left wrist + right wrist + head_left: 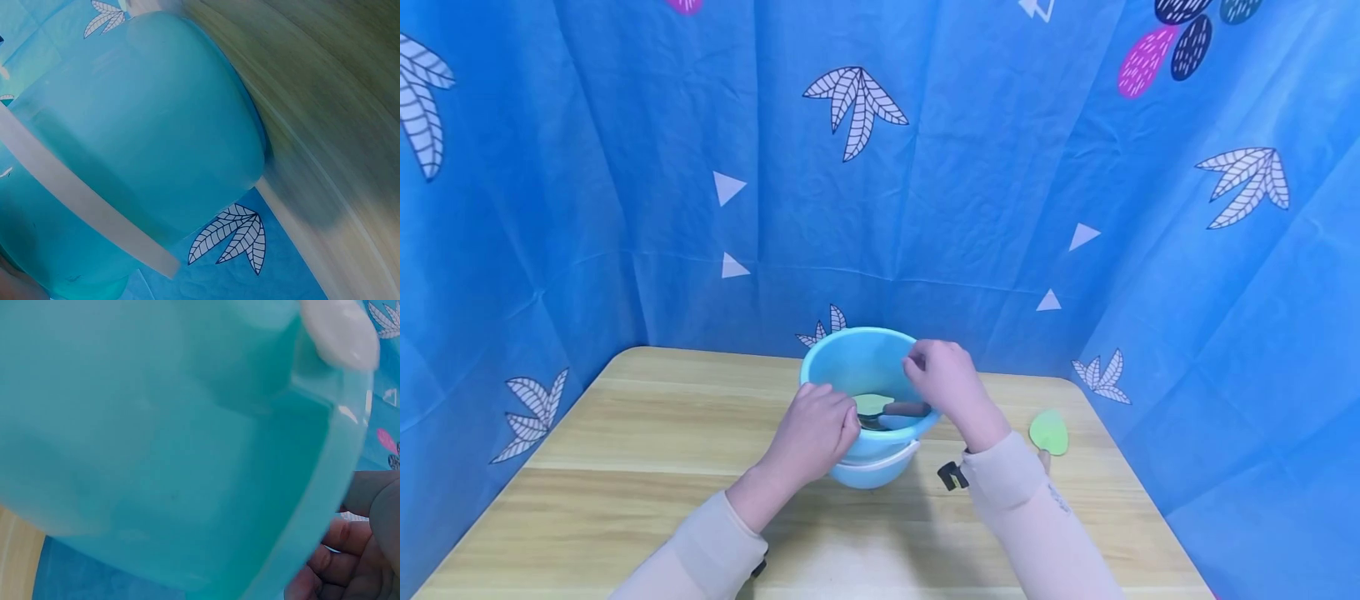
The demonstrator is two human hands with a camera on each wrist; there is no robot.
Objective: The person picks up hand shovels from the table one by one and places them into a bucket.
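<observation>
A light-blue bucket (871, 477) with a white handle (880, 458) stands on the wooden table. My left hand (816, 429) grips its rim at the near left; in the left wrist view the bucket's wall (169, 119) fills much of the frame. Over the right side of the rim is my right hand (946, 375), its fingers loosely curled and nothing visible in them. The right wrist view shows that hand (350, 556) past the rim (331, 462), fingertips partly hidden. Inside the bucket lie a pale green leaf-shaped piece (872, 404) and a brown handle (906, 409).
On the table (700, 417), right of the bucket, lies a green leaf-shaped tool (1048, 432), its handle partly covered by the right sleeve. A blue patterned curtain (925, 208) hangs around the table's back and sides.
</observation>
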